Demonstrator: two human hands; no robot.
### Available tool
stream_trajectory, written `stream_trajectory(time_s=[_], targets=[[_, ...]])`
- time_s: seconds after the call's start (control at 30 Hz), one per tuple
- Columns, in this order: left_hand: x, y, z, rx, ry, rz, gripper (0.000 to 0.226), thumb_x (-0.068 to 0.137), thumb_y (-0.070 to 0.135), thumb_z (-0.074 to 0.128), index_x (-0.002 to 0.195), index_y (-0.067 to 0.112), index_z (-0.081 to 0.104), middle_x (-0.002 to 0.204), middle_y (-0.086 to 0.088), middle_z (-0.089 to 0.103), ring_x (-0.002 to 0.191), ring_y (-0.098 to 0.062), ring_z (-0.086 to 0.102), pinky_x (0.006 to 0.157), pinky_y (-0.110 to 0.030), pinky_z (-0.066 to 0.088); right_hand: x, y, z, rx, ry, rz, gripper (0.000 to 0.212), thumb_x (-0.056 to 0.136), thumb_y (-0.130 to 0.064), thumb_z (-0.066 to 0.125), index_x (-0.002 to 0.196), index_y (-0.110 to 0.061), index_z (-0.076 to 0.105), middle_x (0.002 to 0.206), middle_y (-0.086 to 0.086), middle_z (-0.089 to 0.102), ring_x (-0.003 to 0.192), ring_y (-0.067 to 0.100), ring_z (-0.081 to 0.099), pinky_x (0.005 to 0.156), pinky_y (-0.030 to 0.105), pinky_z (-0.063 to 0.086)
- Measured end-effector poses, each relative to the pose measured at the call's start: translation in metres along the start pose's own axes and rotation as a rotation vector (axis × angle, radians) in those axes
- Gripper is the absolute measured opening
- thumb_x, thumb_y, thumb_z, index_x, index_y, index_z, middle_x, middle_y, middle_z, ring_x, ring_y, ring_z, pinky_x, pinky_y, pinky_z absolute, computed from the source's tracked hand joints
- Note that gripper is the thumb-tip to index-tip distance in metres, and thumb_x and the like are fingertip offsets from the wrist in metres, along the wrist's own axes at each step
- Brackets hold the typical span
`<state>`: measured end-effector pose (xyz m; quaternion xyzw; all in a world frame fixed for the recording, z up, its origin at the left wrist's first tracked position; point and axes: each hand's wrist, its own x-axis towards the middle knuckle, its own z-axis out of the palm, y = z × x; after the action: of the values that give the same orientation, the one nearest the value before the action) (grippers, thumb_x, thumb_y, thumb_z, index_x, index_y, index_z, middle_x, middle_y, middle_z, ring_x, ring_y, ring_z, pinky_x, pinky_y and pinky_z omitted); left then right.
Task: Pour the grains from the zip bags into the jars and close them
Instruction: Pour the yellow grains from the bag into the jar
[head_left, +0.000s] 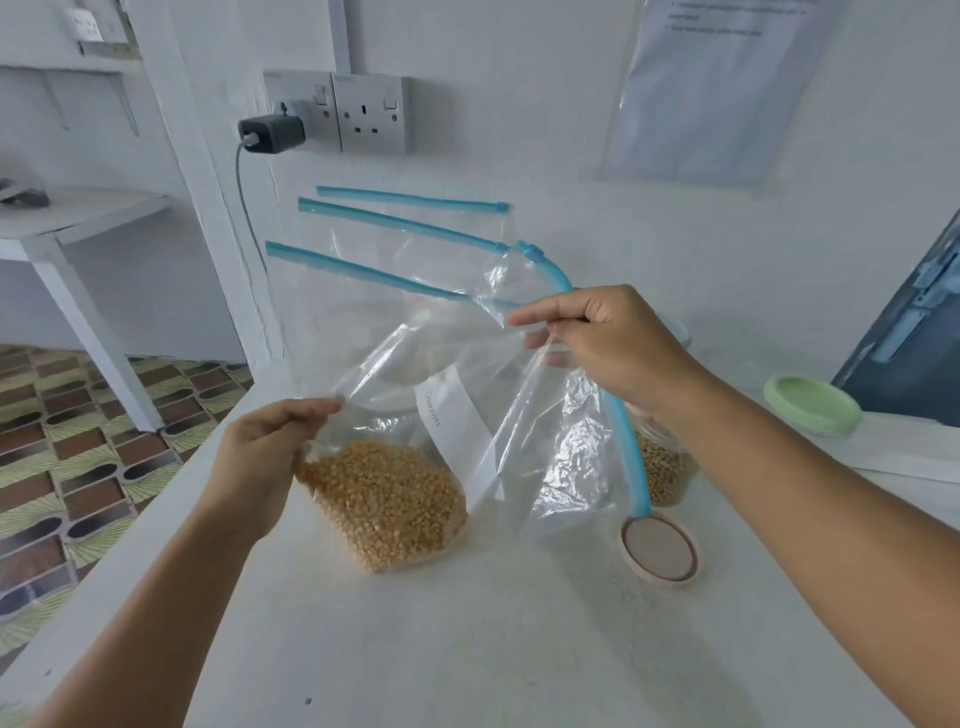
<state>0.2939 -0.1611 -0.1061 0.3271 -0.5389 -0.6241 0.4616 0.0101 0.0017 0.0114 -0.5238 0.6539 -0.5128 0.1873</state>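
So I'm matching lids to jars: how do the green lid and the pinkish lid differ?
The green lid is pale green; the pinkish lid is beige-pink. The green one lies far right near the wall; the pinkish one lies in front of the grain jar. The pinkish one shows its hollow inside. Both are round and off any jar.

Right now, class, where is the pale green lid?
In the head view, the pale green lid sits at the far right of the white counter, beyond the right forearm, near the blue door.
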Motion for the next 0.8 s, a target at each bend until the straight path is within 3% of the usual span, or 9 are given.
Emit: stream_trajectory(time_s=[0.1, 0.27, 0.37, 0.5, 0.63, 0.73, 0.8], targets=[[0.0, 0.01, 0.009, 0.0, 0.001, 0.056, 0.029, 0.1, -0.008, 0.053, 0.099, 0.008, 0.077, 0.116, -0.005, 0.077, 0.087, -0.003, 0.067, 0.083, -0.026, 0.043, -0.001, -0.003, -0.002, 0.046, 0.024, -0.009, 0.051, 0.101, 0.003, 0.05, 0.09, -0.033, 0.084, 0.104, -0.002, 0.079, 0.101, 0.013, 0.075, 0.086, 0.035, 0.063], [0.003, -0.006, 0.002, 0.014, -0.084, -0.003, 0.043, 0.099, -0.009, 0.049, 0.096, 0.017, 0.082, 0.123, -0.006, 0.075, 0.122, -0.023, 0.064, 0.106, -0.039, 0.04, -0.011, 0.01, 0.006, 0.006, 0.054, 0.008, 0.052, 0.1, 0.004, 0.049, 0.091, -0.034, 0.083, 0.101, -0.004, 0.079, 0.098, 0.009, 0.075, 0.085, 0.031, 0.062], [-0.001, -0.013, -0.005, -0.047, -0.117, -0.03, 0.049, 0.098, -0.013, 0.045, 0.091, 0.016, 0.085, 0.122, -0.02, 0.072, 0.119, -0.029, 0.065, 0.107, -0.041, 0.047, -0.016, 0.013, 0.002, -0.001, 0.064, 0.002, 0.052, 0.1, 0.004, 0.049, 0.092, -0.034, 0.083, 0.102, -0.007, 0.079, 0.098, 0.009, 0.074, 0.084, 0.028, 0.06], [0.001, -0.01, 0.003, 0.005, -0.102, 0.037, 0.033, 0.1, -0.01, 0.052, 0.1, 0.008, 0.079, 0.122, -0.025, 0.071, 0.118, -0.034, 0.065, 0.114, -0.05, 0.043, -0.018, 0.013, 0.0, 0.008, 0.05, -0.003, 0.052, 0.1, 0.005, 0.049, 0.092, -0.034, 0.083, 0.107, -0.008, 0.079, 0.1, 0.011, 0.075, 0.087, 0.036, 0.063], [0.007, -0.017, 0.004, -0.051, -0.029, 0.053, 0.032, 0.101, -0.007, 0.052, 0.101, 0.011, 0.078, 0.127, -0.023, 0.07, 0.116, -0.031, 0.064, 0.112, -0.047, 0.042, -0.019, 0.011, 0.002, 0.056, 0.057, -0.005, 0.052, 0.102, 0.005, 0.049, 0.092, -0.034, 0.082, 0.108, -0.003, 0.079, 0.1, 0.012, 0.075, 0.088, 0.038, 0.063], [0.005, -0.026, -0.014, -0.144, -0.089, -0.021, 0.048, 0.1, -0.008, 0.04, 0.097, 0.014, 0.082, 0.123, -0.017, 0.072, 0.128, -0.039, 0.059, 0.115, -0.054, 0.038, -0.019, 0.012, 0.0, 0.03, 0.057, 0.008, 0.052, 0.102, 0.004, 0.049, 0.092, -0.034, 0.082, 0.107, -0.006, 0.079, 0.099, 0.011, 0.075, 0.089, 0.04, 0.063], [0.002, -0.026, -0.02, -0.164, -0.134, -0.034, 0.05, 0.1, -0.011, 0.04, 0.09, 0.014, 0.082, 0.115, -0.014, 0.075, 0.126, -0.038, 0.061, 0.114, -0.055, 0.043, -0.019, 0.015, -0.002, 0.009, 0.055, 0.013, 0.052, 0.101, 0.005, 0.049, 0.093, -0.034, 0.082, 0.107, -0.007, 0.079, 0.099, 0.011, 0.075, 0.09, 0.043, 0.063]])
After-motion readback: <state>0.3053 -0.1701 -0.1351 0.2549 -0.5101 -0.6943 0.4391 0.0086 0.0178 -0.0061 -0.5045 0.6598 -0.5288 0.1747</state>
